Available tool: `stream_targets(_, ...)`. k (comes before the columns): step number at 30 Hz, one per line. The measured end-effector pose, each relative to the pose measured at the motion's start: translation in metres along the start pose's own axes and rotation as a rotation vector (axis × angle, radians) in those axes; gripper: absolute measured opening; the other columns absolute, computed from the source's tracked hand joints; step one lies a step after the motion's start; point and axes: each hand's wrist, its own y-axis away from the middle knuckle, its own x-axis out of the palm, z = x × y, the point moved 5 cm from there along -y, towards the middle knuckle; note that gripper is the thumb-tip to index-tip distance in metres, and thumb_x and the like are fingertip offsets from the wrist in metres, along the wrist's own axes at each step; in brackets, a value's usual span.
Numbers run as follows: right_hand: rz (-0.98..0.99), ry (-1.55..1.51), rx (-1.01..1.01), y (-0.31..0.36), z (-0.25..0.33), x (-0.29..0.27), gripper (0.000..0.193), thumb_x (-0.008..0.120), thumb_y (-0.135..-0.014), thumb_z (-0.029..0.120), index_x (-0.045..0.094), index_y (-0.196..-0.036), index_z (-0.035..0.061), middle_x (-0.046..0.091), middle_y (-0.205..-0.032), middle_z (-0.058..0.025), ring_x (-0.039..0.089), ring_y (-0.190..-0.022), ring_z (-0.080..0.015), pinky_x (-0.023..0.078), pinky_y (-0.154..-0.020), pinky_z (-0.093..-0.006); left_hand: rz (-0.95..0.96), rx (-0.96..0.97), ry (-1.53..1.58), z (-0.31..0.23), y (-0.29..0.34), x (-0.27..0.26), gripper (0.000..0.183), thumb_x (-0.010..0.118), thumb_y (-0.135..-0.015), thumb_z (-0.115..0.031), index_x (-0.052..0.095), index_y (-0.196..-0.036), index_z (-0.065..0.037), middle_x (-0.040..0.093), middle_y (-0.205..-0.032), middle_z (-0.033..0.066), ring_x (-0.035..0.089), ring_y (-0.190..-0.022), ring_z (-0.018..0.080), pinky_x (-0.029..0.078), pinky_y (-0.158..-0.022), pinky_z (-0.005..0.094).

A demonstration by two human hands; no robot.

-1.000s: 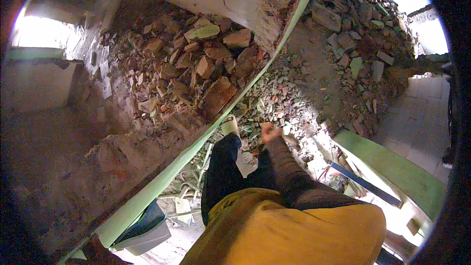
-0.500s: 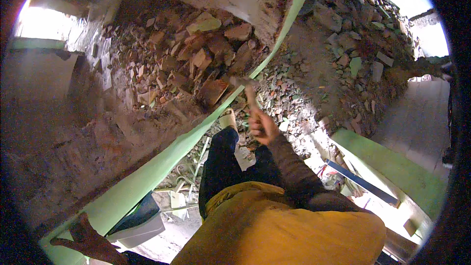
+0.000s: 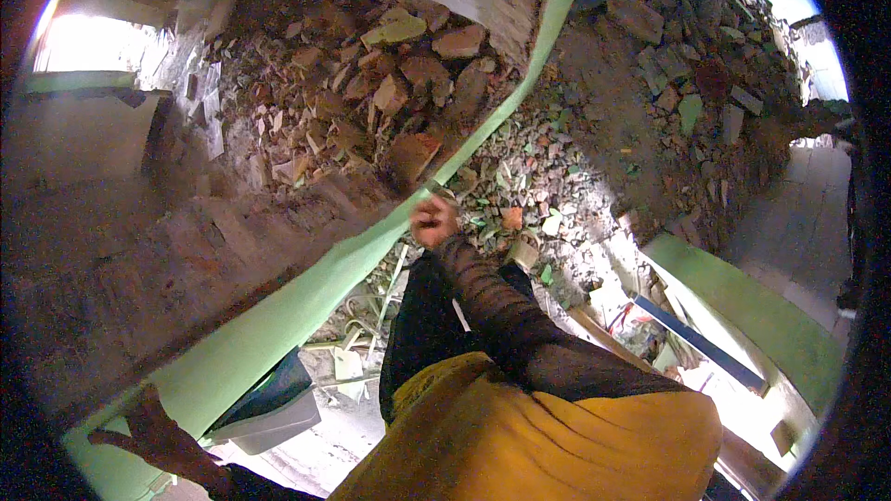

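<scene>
My right hand (image 3: 433,221) is closed round the handle of a hammer, blurred by motion, at the broken edge of the green-painted wall (image 3: 367,243). Only a small dark bit of the hammer (image 3: 438,188) shows past my fist; the rest is hidden or smeared. At the lower left, my left hand (image 3: 153,433) has its fingers spread against the top edge of the same wall. Just beyond my right hand, across the wall edge, lies a reddish brick chunk (image 3: 409,160).
Broken brick and rubble (image 3: 390,83) lie heaped beyond the wall, and smaller debris (image 3: 529,176) covers the ground to the right. A grey bin-like container (image 3: 278,417) stands by my left arm. A dark blue bar (image 3: 701,345) leans at the right, beside a green ledge (image 3: 742,311).
My right hand has swung left and toward me with the hammer, down to the wall edge. The left hand stays at the wall. The view has shifted slightly.
</scene>
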Motion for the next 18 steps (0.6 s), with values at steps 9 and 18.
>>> stream_targets(9,-0.436,0.828,-0.184,0.182,0.133,-0.031,0.032,0.049,-0.097,0.03,0.039,-0.069,0.0178,0.034,-0.058,0.0068,0.033,-0.047,-0.007,0.029,-0.039,-0.0201,0.128,0.309,0.089,0.01,-0.006,-0.004,0.104,0.07,-0.082,-0.004,-0.008,-0.15,-0.011,0.061,-0.105,0.0105,0.056,-0.085,0.018,0.05,-0.085,0.0342)
stream_targets(18,-0.532,-0.122,-0.542,0.14,0.134,-0.092,0.026,0.052,-0.093,0.032,0.051,-0.076,0.012,0.045,-0.064,0.0005,0.044,-0.052,-0.0111,0.039,-0.044,-0.0233,0.019,0.256,-0.159,0.005,-0.003,-0.005,0.106,0.072,-0.08,-0.012,-0.009,-0.148,-0.003,0.065,-0.094,0.0112,0.059,-0.092,0.0179,0.047,-0.09,0.0354)
